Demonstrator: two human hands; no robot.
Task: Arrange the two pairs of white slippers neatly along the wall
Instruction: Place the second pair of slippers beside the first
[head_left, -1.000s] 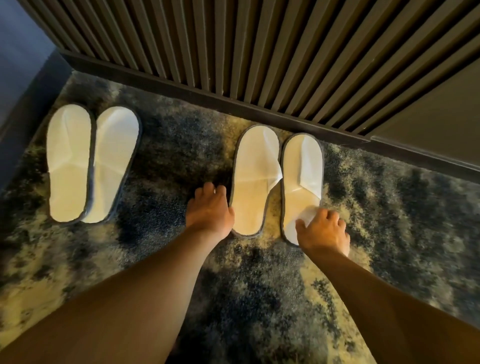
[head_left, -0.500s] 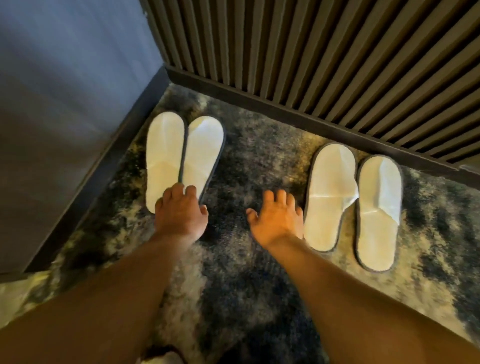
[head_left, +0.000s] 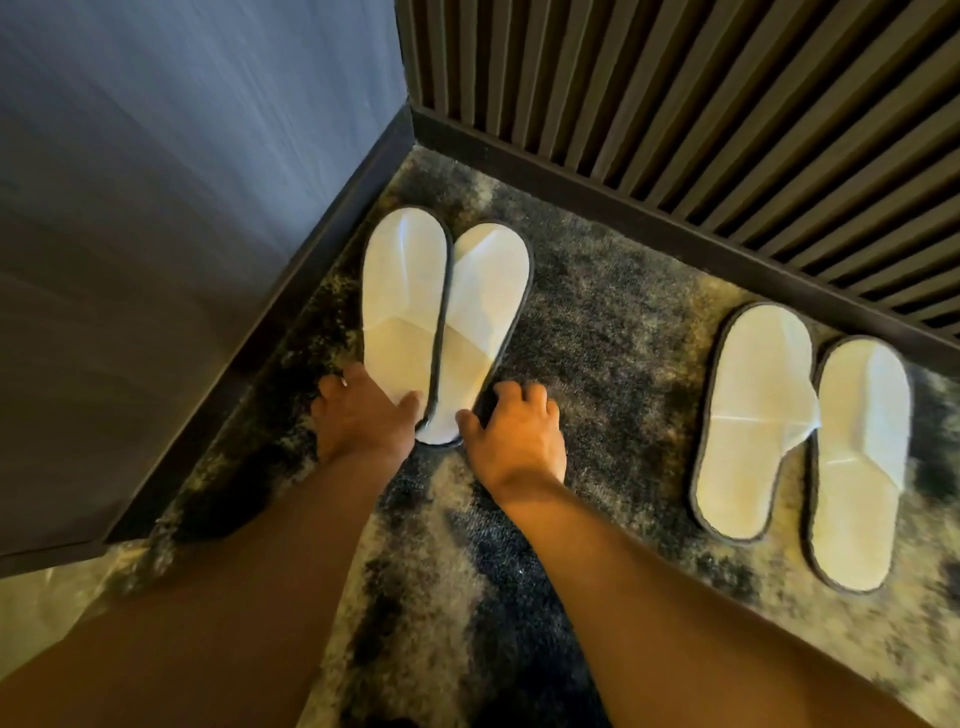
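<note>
Two pairs of white slippers with dark trim lie on a mottled carpet. The corner pair has its left slipper (head_left: 402, 291) and right slipper (head_left: 488, 291) touching, toes toward the slatted wall (head_left: 675, 93), heels converging. My left hand (head_left: 358, 415) grips the heel of the left slipper, thumb on its insole. My right hand (head_left: 519, 436) pinches the heel of the right slipper, fingers curled at its outer edge. The second pair (head_left: 753, 415) lies side by side to the right, untouched, toes near the wall's baseboard.
A blue-grey side wall (head_left: 182, 156) with a dark skirting (head_left: 270, 322) meets the slatted wall in the corner just left of the held pair. A strip of mottled carpet (head_left: 608, 332) separates the two pairs. Pale floor (head_left: 36, 608) shows at bottom left.
Both hands left the right pair and moved left to the corner pair. My right hand crossed the carpet gap and now holds the heel there. The view swung left.
</note>
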